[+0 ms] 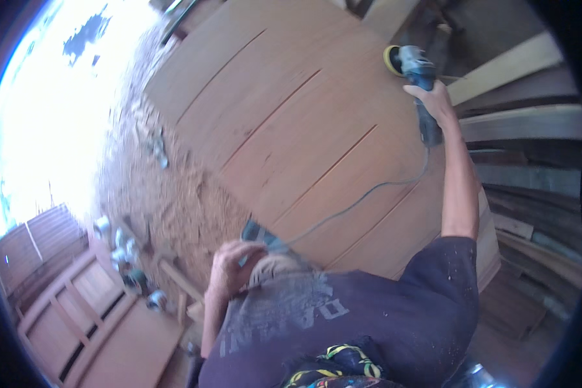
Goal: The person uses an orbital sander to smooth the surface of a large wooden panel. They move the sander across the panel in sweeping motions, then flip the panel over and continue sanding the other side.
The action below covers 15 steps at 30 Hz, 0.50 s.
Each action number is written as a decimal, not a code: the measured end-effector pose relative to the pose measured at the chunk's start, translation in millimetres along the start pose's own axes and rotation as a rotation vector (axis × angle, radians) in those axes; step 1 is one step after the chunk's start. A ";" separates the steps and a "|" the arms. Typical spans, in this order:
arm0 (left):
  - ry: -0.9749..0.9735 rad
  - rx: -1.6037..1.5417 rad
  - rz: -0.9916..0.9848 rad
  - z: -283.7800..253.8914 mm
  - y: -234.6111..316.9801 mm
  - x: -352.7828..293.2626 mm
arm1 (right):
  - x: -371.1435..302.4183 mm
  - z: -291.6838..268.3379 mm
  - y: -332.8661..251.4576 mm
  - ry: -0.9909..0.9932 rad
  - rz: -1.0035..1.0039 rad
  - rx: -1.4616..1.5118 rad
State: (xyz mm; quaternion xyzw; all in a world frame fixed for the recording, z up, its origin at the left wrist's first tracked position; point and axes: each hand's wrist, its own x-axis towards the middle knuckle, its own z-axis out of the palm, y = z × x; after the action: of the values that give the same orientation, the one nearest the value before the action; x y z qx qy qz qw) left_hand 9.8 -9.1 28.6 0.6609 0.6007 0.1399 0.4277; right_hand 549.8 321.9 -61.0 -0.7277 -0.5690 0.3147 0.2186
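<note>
Gripping a power sander (415, 71) at full reach, the right hand (434, 100) is recorded with its fingers wrapped shut around the grey-blue body of the tool, the yellow pad lying just beyond the fingertips and pressed against the far part of a large wooden panel (291, 123). The long axis of the sander is seen to run from the pad, through the closed fingers, back toward the wrist, roughly in line with the outstretched forearm. A thin cord (362, 194) is traced from behind the right palm, across the grooved boards, to a point just beside the left hand (233, 265). The left hand is held close to the chest, its fingers curled together upon a small dark object (258, 234) at the near edge of the panel; what that object is cannot be told, nor whether it is truly clamped. The right hand alone is noted as touching the sander; the left hand is well apart from it. Sawdust (168, 194) is heaped on the ground to the outside of the left fingers, with small tins (119, 249) and a framed wooden door (77, 310) lying farther off.
</note>
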 end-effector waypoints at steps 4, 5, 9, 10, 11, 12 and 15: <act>0.061 -0.019 -0.052 -10.3 -20.7 -30.8 | -110.8 39.7 -48.7 -0.112 0.041 0.002; 0.060 -0.019 -0.053 -10.7 -27.8 -37.2 | -125.5 60.9 -39.6 -0.131 0.002 0.023; 0.066 -0.035 -0.046 -11.0 -45.5 -58.0 | -218.5 136.0 -107.7 -0.370 -0.102 -0.105; 0.083 -0.048 -0.019 -10.6 -48.5 -59.7 | -237.1 153.0 -118.9 -0.426 -0.171 -0.140; 0.097 -0.050 -0.016 -10.1 -52.9 -61.5 | -255.1 167.7 -136.8 -0.486 -0.208 -0.220; 0.105 -0.056 -0.008 -8.8 -58.0 -64.6 | -272.1 179.9 -151.9 -0.542 -0.236 -0.304; 0.118 -0.070 -0.021 -6.0 -65.7 -71.9 | -293.2 197.7 -168.4 -0.606 -0.317 -0.377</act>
State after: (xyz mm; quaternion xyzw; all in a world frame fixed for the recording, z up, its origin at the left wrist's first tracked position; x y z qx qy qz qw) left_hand -55.8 -78.2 7.6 0.6299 0.6264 0.1952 0.4157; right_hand 248.6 74.1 -25.5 -0.5324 -0.7609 0.3675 -0.0509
